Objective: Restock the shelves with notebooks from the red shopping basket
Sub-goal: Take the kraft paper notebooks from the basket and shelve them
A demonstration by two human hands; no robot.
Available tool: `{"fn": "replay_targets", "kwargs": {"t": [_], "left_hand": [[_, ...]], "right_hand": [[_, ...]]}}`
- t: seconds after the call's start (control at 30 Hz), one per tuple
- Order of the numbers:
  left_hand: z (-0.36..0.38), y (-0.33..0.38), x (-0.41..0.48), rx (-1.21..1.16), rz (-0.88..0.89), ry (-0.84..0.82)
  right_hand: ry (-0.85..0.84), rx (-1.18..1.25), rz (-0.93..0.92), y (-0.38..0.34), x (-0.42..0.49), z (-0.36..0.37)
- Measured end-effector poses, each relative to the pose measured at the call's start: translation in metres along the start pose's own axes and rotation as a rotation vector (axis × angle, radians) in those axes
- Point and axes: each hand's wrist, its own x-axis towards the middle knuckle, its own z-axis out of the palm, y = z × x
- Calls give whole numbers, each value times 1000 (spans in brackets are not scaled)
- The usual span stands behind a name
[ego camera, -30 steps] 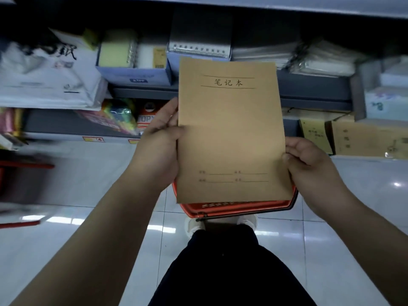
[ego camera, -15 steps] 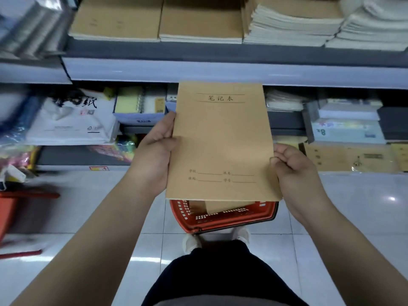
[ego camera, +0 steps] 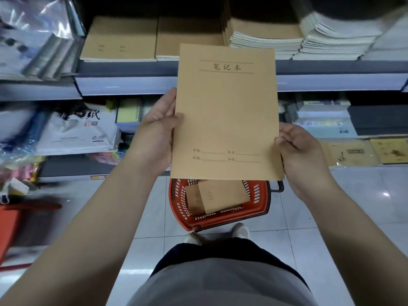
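Note:
I hold a brown kraft notebook (ego camera: pixel 225 115) upright in front of the shelves, cover facing me. My left hand (ego camera: pixel 157 131) grips its left edge, thumb on the cover. My right hand (ego camera: pixel 295 149) pinches its lower right edge. Below it on the tiled floor stands the red shopping basket (ego camera: pixel 178 204) with a few more brown notebooks (ego camera: pixel 218 195) inside. On the upper shelf (ego camera: pixel 123 85) lie stacks of similar brown notebooks (ego camera: pixel 120 39), just above and behind the held one.
White-edged notebook piles (ego camera: pixel 329 43) fill the upper shelf's right side. Plastic-wrapped packs (ego camera: pixel 33 47) sit at the left. The lower shelf holds a white paper pack (ego camera: pixel 77 131), boxed pads and brown books (ego camera: pixel 351 152). A red object (ego camera: pixel 8 221) stands at the far left on the floor.
My view has tilted upward, bringing the upper shelf with brown notebook stacks into sight. The held notebook rose with both hands, uncovering the basket and its notebooks below.

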Motion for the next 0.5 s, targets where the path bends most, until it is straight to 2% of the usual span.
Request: {"fn": "replay_targets", "kwargs": {"t": [0.5], "left_hand": [[20,33,-13,71,50,-60]], "right_hand": [[109,48,-25,-35,-14,-8]]}}
